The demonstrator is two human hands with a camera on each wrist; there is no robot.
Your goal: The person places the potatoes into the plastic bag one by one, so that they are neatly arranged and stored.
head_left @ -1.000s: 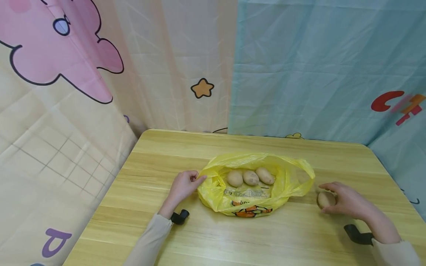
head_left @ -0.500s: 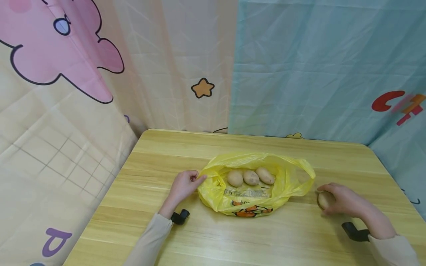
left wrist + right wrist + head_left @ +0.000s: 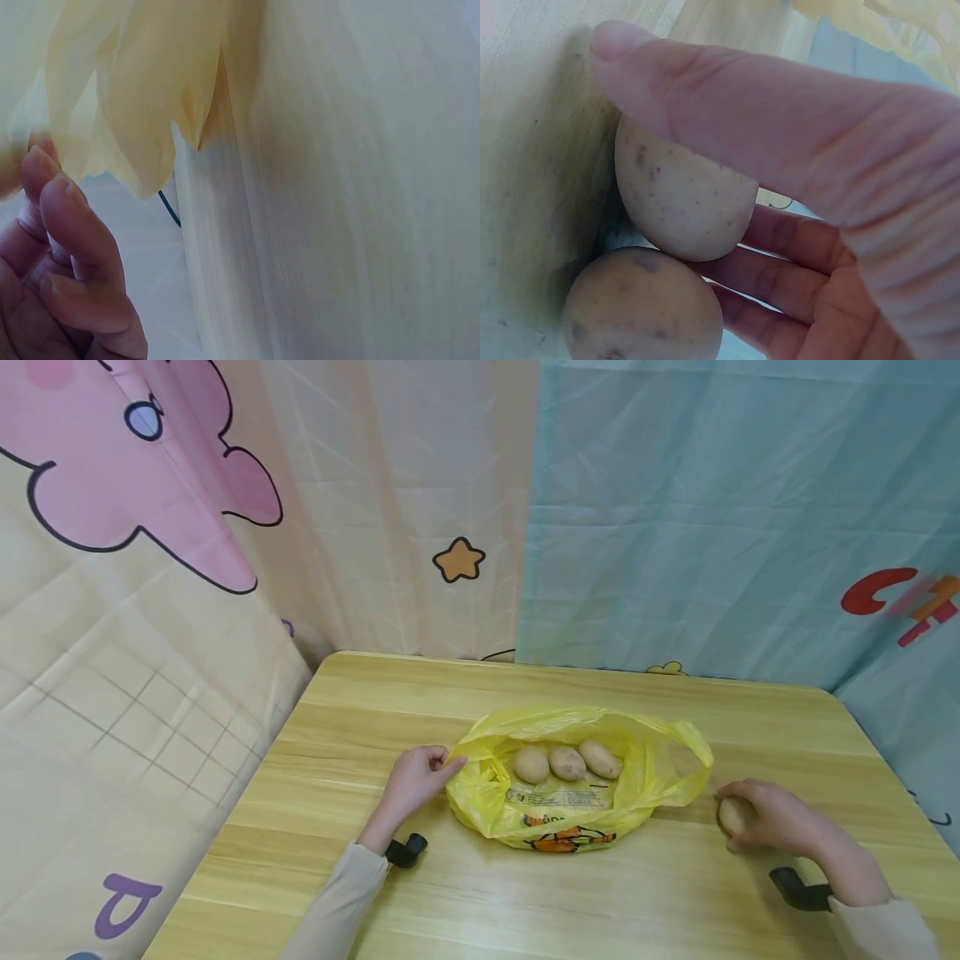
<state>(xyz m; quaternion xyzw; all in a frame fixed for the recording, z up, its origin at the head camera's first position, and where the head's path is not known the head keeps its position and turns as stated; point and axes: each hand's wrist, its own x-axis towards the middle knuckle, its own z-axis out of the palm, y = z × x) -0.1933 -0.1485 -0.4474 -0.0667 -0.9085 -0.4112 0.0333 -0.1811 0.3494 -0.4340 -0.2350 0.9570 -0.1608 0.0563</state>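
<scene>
Yellow bag (image 3: 647, 777) separates right hand (image 3: 780, 817) from 3 bagged potatoes (image 3: 567, 763).

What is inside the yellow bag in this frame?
Inside the yellow bag, three potatoes lie side by side near the far wall. Their undersides are hidden, as is anything under the bunched plastic at the left.

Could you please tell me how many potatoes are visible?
5: three potatoes in the yellow bag, two at the right hand, clearest in the right wrist view; others may be hidden.
</scene>
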